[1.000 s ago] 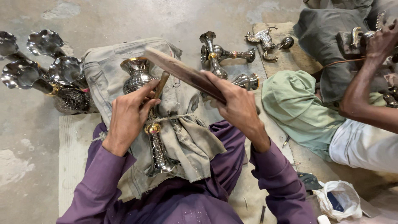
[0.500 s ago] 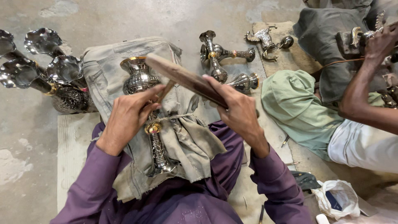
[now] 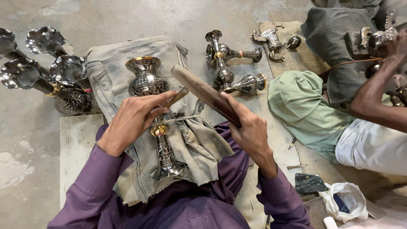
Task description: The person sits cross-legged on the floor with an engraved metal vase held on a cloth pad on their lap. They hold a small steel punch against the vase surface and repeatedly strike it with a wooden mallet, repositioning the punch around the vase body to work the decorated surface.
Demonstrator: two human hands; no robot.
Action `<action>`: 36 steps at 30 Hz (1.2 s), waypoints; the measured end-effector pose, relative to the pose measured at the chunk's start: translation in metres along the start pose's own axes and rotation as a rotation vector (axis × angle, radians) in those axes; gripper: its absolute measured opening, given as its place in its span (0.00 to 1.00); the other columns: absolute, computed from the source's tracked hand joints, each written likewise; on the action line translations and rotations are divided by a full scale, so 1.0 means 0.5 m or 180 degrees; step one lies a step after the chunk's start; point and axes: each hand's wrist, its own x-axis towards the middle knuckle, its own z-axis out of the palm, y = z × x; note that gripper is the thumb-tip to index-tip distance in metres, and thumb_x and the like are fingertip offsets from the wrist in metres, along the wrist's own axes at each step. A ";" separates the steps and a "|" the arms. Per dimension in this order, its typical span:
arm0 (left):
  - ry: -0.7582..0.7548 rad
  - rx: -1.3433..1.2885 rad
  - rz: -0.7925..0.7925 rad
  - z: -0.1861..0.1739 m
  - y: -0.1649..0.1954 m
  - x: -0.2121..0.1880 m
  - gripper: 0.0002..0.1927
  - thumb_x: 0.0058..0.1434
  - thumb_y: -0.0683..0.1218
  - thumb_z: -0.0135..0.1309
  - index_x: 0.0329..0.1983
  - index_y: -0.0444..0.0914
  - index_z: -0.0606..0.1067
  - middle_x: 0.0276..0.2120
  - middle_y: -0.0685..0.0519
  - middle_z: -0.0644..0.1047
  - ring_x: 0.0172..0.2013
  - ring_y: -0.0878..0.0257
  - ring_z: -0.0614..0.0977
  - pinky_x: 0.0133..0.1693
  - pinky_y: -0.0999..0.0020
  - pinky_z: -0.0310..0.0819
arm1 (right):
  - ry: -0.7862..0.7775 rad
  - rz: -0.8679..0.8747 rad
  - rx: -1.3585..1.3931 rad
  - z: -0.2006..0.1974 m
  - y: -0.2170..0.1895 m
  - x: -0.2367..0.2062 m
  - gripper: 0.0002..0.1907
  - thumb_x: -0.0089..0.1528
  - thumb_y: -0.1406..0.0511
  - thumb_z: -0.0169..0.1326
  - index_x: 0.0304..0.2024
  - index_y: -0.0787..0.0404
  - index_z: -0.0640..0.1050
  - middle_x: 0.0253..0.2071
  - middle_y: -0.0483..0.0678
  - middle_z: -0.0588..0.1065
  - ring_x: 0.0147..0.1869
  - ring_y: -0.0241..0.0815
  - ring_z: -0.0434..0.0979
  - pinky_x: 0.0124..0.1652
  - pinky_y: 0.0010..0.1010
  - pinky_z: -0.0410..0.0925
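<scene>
An engraved silver metal vase (image 3: 149,91) with gold rings lies on a grey cloth (image 3: 186,135) across my lap. My left hand (image 3: 135,116) rests on its neck and holds a thin punch-like tool (image 3: 177,96) against it. My right hand (image 3: 250,129) grips a long dark wooden stick (image 3: 203,93), raised over the tool's upper end. Both my sleeves are purple.
Several silver bowl-shaped pieces (image 3: 38,70) lie at the left on the concrete floor. More metal vase parts (image 3: 231,63) lie ahead. Another person's arm (image 3: 377,95) works at the right beside a green cloth (image 3: 305,110). A white plastic bag (image 3: 345,201) sits at the lower right.
The wooden stick has swung slightly down toward the tool. My left hand has shifted a little on the vase's neck.
</scene>
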 end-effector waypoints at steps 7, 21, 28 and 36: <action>0.1058 -0.0707 -0.0346 -0.032 -0.048 -0.012 0.22 0.70 0.41 0.60 0.64 0.43 0.70 0.46 0.46 0.84 0.45 0.58 0.88 0.43 0.63 0.87 | 0.0229 0.0400 0.2917 0.019 -0.015 -0.055 0.35 0.59 0.73 0.63 0.67 0.60 0.64 0.45 0.46 0.78 0.48 0.38 0.81 0.49 0.32 0.77; 0.0218 -0.0042 0.0223 -0.028 -0.032 0.032 0.23 0.63 0.44 0.62 0.62 0.41 0.76 0.42 0.45 0.84 0.39 0.55 0.87 0.39 0.63 0.82 | -0.0371 0.0836 0.2720 0.115 0.006 -0.081 0.11 0.61 0.67 0.69 0.38 0.63 0.77 0.28 0.44 0.74 0.29 0.32 0.73 0.31 0.25 0.68; -0.0141 0.0324 0.0391 -0.047 -0.001 0.055 0.23 0.64 0.48 0.57 0.63 0.45 0.76 0.45 0.48 0.83 0.35 0.51 0.85 0.37 0.56 0.79 | 0.0335 0.0469 0.2132 0.063 -0.007 -0.033 0.22 0.61 0.62 0.67 0.48 0.64 0.69 0.31 0.38 0.73 0.33 0.28 0.73 0.33 0.23 0.69; -0.0268 0.0539 0.0350 -0.050 -0.003 0.050 0.24 0.64 0.50 0.56 0.65 0.46 0.75 0.42 0.47 0.83 0.33 0.48 0.84 0.36 0.54 0.78 | 0.0350 0.0188 0.1138 0.030 0.012 0.003 0.20 0.62 0.61 0.67 0.49 0.63 0.74 0.29 0.47 0.77 0.30 0.33 0.78 0.32 0.28 0.71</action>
